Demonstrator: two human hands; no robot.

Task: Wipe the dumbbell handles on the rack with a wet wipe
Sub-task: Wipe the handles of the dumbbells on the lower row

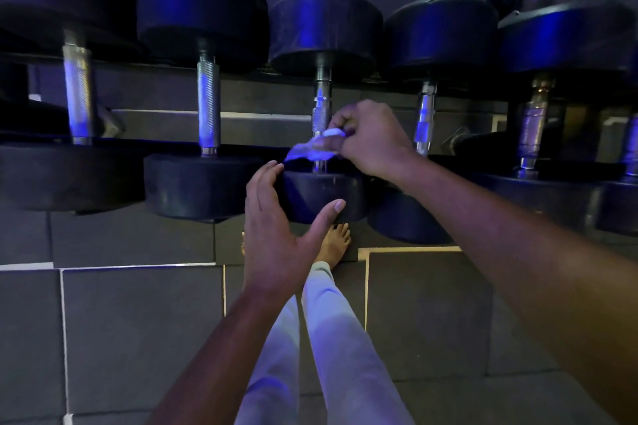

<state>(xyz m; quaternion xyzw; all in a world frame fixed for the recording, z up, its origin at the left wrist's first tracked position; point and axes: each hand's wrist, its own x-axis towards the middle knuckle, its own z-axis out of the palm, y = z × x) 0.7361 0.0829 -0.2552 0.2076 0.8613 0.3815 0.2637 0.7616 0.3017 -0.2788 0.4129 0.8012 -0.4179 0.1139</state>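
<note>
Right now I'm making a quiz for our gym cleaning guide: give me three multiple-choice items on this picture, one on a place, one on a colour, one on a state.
1. Where is the wipe?
A. on the floor
B. at the handle of the middle dumbbell
C. on the leftmost dumbbell

2. What colour are the trousers?
A. red
B. black
C. pale, near white

3. What is the left hand doing?
A. cupping the near weight, fingers spread
B. making a fist in the air
C. holding the wipe

Answers: 1 B, the right hand pinches the wipe against that handle. 2 C, both legs look light under the blue light. 3 A, fingers and thumb straddle the black weight.
</note>
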